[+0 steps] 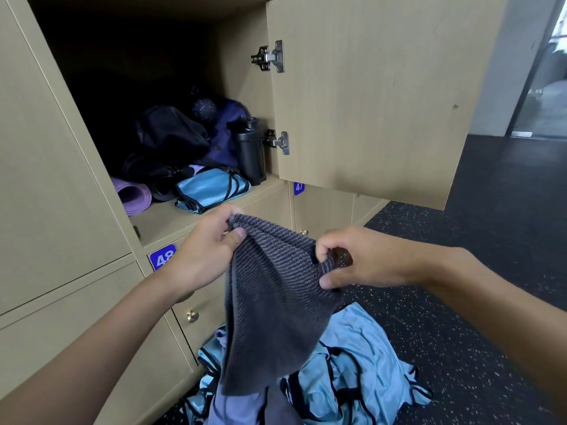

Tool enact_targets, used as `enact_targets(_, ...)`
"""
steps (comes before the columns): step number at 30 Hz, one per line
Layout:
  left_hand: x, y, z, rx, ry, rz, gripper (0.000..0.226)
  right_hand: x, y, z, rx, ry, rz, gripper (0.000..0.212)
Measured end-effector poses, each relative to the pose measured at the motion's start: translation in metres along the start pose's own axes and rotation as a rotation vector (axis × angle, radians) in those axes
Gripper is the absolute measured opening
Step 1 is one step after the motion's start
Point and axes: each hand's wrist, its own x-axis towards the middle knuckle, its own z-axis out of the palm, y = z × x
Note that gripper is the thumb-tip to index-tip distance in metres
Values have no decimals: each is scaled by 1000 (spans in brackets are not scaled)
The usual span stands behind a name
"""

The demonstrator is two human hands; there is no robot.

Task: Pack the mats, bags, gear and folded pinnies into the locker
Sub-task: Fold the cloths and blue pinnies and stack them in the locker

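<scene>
Okay, both hands are up in front of the open locker [171, 222], holding a dark grey striped towel [276, 286] between them. The left hand [208, 246] pinches the towel's top edge, its grip closed with the thumb on the near side. The right hand [352, 259] has its grip bunched on the opposite edge, fingers curled round the cloth. The rest of the towel hangs down, its lower end over a loose pile of light blue pinnies [362, 363] on the dark speckled floor [460, 271].

Inside the locker:
- A rolled purple mat [133, 196] lies at the left, its end facing out.
- A folded blue pinny [211, 190] with black trim lies near the front edge, just right of the mat.
- A black bag [171, 133] is heaped behind them, with a navy bag [227, 130] to its right.
- A black bottle [250, 148] stands upright against the right wall, beside the navy bag.

The locker door [368, 96] is swung open to the right. A blue label [162, 257] reading 48 shows below the locker, partly hidden by the left hand. A brass knob [192, 315] sits on a lower door.
</scene>
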Motion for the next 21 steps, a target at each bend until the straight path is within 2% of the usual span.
enact_targets(6,-2,4,-5,-12,53,-22,14,-3,-2,-12,140,46,-66,10)
enact_targets(11,-4,8,-4,-61,26,-22,13,-2,-5,1,15,-18,-21,18)
enact_targets(15,-4,8,-10,-2,60,-6,16,-4,-6,-4,85,64,-28,3)
enact_targets(17,-3,7,-12,8,77,-7,18,-5,-6,-9,159,114,10,13)
enact_targets(21,-5,9,-12,-15,66,-6,20,-4,-8,-6,107,47,-4,10)
